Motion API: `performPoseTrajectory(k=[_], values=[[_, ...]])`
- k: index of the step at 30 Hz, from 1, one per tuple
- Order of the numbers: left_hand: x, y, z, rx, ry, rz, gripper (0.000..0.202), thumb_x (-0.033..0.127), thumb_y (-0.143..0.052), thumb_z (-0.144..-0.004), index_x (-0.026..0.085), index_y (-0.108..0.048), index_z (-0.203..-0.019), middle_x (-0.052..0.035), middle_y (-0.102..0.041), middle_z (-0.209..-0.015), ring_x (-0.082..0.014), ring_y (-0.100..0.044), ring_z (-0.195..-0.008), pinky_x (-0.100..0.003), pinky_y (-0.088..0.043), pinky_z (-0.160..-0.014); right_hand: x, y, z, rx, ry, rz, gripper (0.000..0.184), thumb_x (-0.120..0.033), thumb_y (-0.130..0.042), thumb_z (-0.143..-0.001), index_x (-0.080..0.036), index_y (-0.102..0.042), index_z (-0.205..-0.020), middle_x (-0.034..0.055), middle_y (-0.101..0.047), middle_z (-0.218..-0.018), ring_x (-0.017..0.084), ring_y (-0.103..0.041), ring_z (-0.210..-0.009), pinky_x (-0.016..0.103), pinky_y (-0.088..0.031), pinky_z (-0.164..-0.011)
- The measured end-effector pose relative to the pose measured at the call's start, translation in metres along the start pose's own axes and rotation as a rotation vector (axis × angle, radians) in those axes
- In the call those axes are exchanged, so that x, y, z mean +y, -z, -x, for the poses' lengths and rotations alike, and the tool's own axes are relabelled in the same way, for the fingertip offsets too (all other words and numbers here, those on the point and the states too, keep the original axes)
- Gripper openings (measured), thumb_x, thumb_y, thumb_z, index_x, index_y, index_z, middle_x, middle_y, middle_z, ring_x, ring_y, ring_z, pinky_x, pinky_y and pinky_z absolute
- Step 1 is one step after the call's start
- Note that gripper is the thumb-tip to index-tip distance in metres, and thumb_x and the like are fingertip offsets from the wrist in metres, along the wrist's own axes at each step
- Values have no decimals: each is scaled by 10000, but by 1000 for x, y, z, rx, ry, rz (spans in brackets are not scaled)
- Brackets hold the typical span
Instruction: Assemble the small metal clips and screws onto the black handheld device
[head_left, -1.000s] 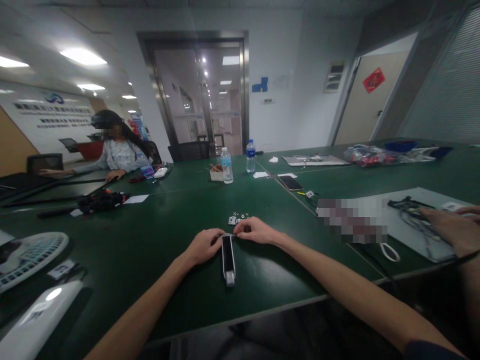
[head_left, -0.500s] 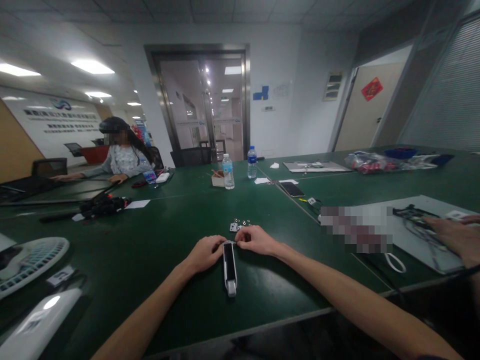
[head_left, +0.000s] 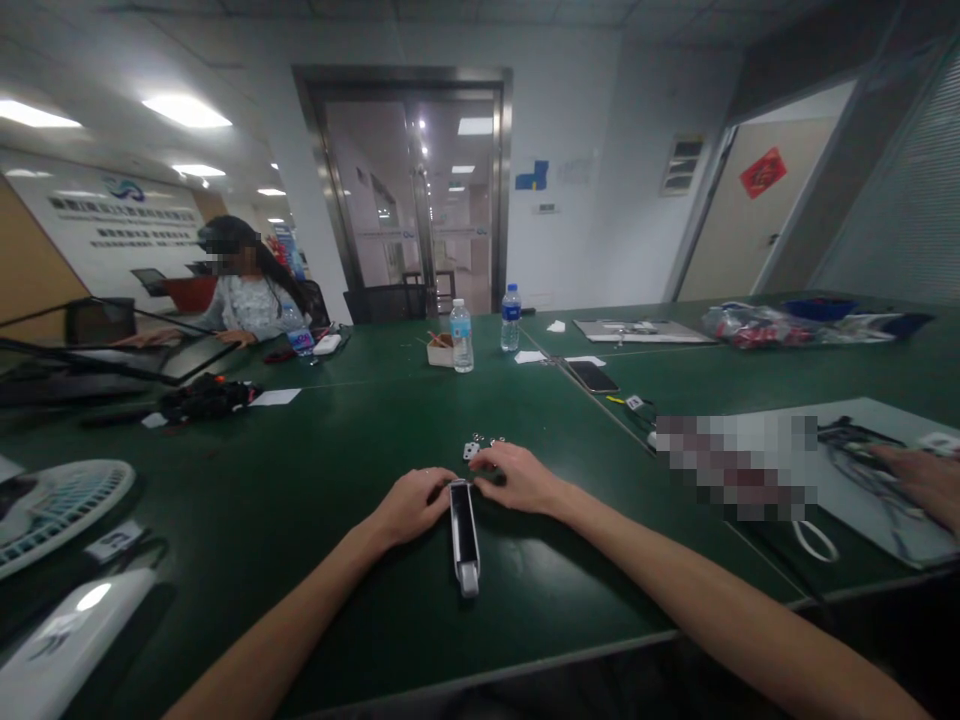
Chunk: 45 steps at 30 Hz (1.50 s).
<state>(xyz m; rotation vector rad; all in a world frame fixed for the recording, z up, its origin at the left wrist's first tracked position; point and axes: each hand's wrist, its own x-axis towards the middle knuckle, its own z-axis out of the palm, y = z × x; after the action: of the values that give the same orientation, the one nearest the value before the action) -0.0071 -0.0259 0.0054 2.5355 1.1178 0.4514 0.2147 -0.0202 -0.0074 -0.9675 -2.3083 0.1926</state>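
Note:
On the green table in front of me lies a long, narrow white device (head_left: pixel 465 540) with a dark channel along its top. My left hand (head_left: pixel 417 503) is closed at its far end, thumb and fingers against the left side. What else those fingertips may hold is hidden. To the right of the same end, my right hand (head_left: pixel 514 478) is open, with thumb and index finger apart and nothing visible between them. Its index finger reaches close to a small white plate with holes (head_left: pixel 472 451). Several tiny metal parts (head_left: pixel 495 440) lie just beyond, partly covered by that hand.
Two water bottles (head_left: pixel 462 340) and a small box (head_left: pixel 440 350) stand farther back. A dark phone (head_left: pixel 592 376) lies beyond my right hand. At right, another person's hand (head_left: pixel 919 480) rests over cables on a pale board (head_left: pixel 862 420). A white fan (head_left: pixel 67 510) is at left.
My right hand's thumb and index finger have moved apart, the index finger going forward toward the small plate. My left hand stays at the device's end. The view has shifted slightly.

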Motion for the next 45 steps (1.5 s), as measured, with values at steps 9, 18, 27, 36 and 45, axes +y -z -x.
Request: performPoseTrajectory(k=[9,18,27,36,45], values=[[-3,-2,0,14,15,3,321,331,-393,-916,163,-611,-1079,-63,-653,-1007,-175,-592,-880,-300,-450,-796,18,1,-1,-30,-77,266,307,-300,-477,-908,-191,-569,-1179,103,-561,-1101,199,-500,-988,336,-406,-865],[-1,-1,1,23,45,10,337,353,-384,-913,173,-617,-1078,-57,-654,-985,-175,-591,-851,-293,-446,-761,17,-16,-18,-58,-107,231,265,-250,-424,-933,-146,-637,-1051,98,-574,-976,175,-522,-919,291,-414,-841],[-2,0,0,-15,78,46,345,366,-389,-917,171,-605,-1103,-57,-653,-986,-177,-592,-857,-302,-451,-778,24,-6,-22,48,-121,144,230,-204,-456,-921,-137,-671,-969,92,-617,-967,151,-570,-861,268,-445,-803],[-3,1,0,-19,37,34,336,351,-377,-926,187,-595,-1123,-47,-650,-995,-173,-591,-867,-309,-443,-811,49,25,-11,168,-282,260,233,-215,-444,-916,-139,-664,-926,97,-617,-917,162,-575,-832,262,-432,-765],[-5,0,-1,-18,48,14,339,341,-390,-915,172,-601,-1119,-56,-646,-978,-173,-583,-834,-291,-452,-746,47,27,1,-28,-545,446,201,-228,-493,-874,-124,-665,-868,152,-612,-883,227,-569,-835,303,-401,-718]])
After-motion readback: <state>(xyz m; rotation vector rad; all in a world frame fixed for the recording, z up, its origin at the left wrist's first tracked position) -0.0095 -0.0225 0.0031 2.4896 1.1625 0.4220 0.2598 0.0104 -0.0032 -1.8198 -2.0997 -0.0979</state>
